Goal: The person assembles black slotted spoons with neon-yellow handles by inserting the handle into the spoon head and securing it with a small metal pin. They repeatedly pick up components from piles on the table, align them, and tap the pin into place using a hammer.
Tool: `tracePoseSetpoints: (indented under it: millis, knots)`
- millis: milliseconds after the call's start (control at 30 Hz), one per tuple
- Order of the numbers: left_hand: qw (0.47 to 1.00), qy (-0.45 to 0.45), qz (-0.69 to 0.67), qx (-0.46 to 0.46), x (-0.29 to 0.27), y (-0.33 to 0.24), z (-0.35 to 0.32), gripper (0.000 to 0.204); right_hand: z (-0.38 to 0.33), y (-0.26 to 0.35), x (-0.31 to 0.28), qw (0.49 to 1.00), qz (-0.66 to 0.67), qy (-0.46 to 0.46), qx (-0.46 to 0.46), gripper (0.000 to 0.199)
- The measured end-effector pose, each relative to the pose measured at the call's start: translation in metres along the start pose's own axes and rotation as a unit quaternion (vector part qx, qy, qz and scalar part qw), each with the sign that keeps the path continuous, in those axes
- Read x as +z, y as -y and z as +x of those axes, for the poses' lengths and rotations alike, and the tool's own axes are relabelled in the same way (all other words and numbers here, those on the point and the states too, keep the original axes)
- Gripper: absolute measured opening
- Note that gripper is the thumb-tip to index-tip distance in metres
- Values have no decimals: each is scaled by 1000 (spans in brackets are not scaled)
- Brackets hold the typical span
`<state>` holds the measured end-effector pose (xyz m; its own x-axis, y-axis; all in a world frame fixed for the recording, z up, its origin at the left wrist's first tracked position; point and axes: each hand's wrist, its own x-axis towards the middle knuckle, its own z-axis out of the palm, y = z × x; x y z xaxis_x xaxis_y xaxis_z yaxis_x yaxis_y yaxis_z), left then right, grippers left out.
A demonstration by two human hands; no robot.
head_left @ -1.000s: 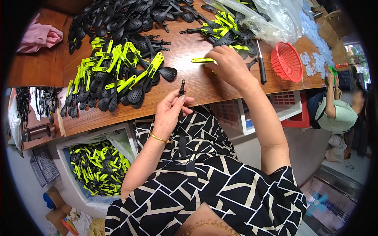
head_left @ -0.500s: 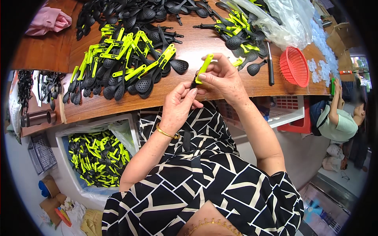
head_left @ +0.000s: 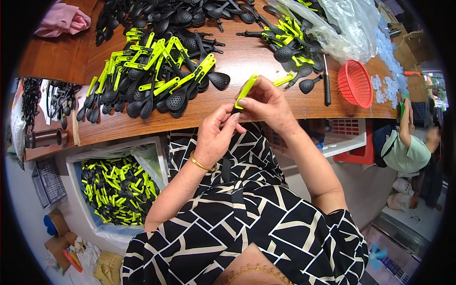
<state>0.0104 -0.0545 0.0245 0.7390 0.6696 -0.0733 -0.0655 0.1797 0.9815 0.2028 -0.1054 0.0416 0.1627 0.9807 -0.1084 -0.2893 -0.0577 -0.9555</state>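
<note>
Above the table's near edge, my two hands work together on one small piece, a lime-green handle (head_left: 247, 89) with a black end. My left hand (head_left: 214, 133) is closed round the black lower end, which its fingers mostly hide. The thumb and fingers of my right hand (head_left: 268, 104) pinch the green handle, which tilts up to the right. Left of my hands lies a pile of black slotted spoons and ladles with folding lime-green handles (head_left: 164, 85). Another green handle (head_left: 283, 80) rests on the table just beyond my right hand.
At the right stand a red plastic basket (head_left: 355, 84) and a black-handled screwdriver-like tool (head_left: 327, 90), near more utensils and a clear plastic bag (head_left: 351, 28). Below the table at left, a white bin (head_left: 161, 156) holds many green and black pieces. Another person (head_left: 408, 147) sits far right.
My hands have come closer together, and the right one sits slightly lower over the piece. Less of its black end shows now. The whole view has shifted a little.
</note>
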Motion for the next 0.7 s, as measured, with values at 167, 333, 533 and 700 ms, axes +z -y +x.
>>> tracePoseSetpoints:
  millis: [167,333,533,700]
  knots:
    - [953,113,-264,-99,-13,-5,-17,40,-7,-16,3,997,67,25,22,30]
    - [880,181,-394,-194,-32,20,-40,33,-9,1,11,974,12,200,102,53]
    - [962,-56,-174,-201,-24,55,-53,23,-11,-14,33,898,-434,62,-36,73]
    - [963,-125,-185,-151,-16,65,-42,19,-9,-30,44,843,-521,-23,-132,67]
